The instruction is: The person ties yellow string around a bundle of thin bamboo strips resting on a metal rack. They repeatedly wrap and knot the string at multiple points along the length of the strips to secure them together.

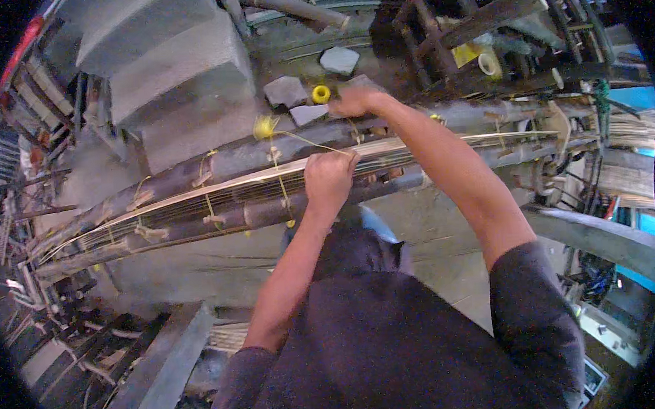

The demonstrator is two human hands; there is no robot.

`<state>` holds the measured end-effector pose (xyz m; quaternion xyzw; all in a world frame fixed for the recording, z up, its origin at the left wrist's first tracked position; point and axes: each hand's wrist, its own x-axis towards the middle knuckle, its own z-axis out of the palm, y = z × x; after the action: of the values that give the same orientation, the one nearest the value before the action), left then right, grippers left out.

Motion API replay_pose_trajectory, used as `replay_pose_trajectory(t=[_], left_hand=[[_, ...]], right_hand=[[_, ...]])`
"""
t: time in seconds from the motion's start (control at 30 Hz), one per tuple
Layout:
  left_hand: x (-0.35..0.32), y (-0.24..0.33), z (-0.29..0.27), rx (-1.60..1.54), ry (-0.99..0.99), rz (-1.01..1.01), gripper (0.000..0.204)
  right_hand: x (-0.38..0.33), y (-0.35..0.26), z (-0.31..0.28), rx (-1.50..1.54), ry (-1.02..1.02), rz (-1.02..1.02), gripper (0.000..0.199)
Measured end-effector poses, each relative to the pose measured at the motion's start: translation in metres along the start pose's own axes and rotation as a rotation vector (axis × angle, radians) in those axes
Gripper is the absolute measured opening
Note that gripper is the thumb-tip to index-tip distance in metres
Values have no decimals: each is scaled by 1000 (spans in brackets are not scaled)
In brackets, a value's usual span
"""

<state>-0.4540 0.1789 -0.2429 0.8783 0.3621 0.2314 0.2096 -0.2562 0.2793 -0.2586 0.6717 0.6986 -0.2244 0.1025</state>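
Note:
My left hand (329, 181) is closed at the middle of a long, narrow rack of bamboo poles, over a bundle of thin pale strips (296, 167). A yellow string (305, 140) runs from a frayed yellow tuft (266, 128) on the far pole (240, 159) into its fingers. Beyond that pole, my right hand (359, 101) reaches down beside several flat grey stones (285, 92) and a small yellow ring-shaped roll (321, 94). Motion smears its fingers, so whether they hold anything cannot be seen. Yellow ties (284, 188) cross the strips between the two poles.
Concrete steps (179, 64) rise at the far left. A dark wooden frame (474, 30) stands at the far right, with a pale roll (487, 64) by it. Grey beams (162, 369) lie near me at the left, and another beam (603, 231) is at the right.

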Motion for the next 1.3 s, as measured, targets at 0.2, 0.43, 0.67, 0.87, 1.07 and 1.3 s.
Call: replay_pose_trajectory(t=[0.2, 0.43, 0.67, 0.87, 1.07, 1.3], left_hand=[[-5, -5, -17, 275, -243, -111, 23], [51, 19, -42, -938, -255, -425, 40], [125, -82, 46, -657, -374, -676, 35], [112, -123, -72, -59, -281, -343, 38], [31, -149, -159, -293, -115, -239, 34], [-67, -111, -124, -155, -249, -5, 27]], right_hand=[[-131, -72, -30, 1030, 406, -336, 26], [-189, -116, 90, 608, -210, -545, 13], [-171, -43, -7, 55, 634, -180, 18], [-248, -77, -43, 237, 604, -175, 14], [-222, -238, 117, 1833, 22, 345, 14], [-200, -251, -107, 193, 325, -128, 6]])
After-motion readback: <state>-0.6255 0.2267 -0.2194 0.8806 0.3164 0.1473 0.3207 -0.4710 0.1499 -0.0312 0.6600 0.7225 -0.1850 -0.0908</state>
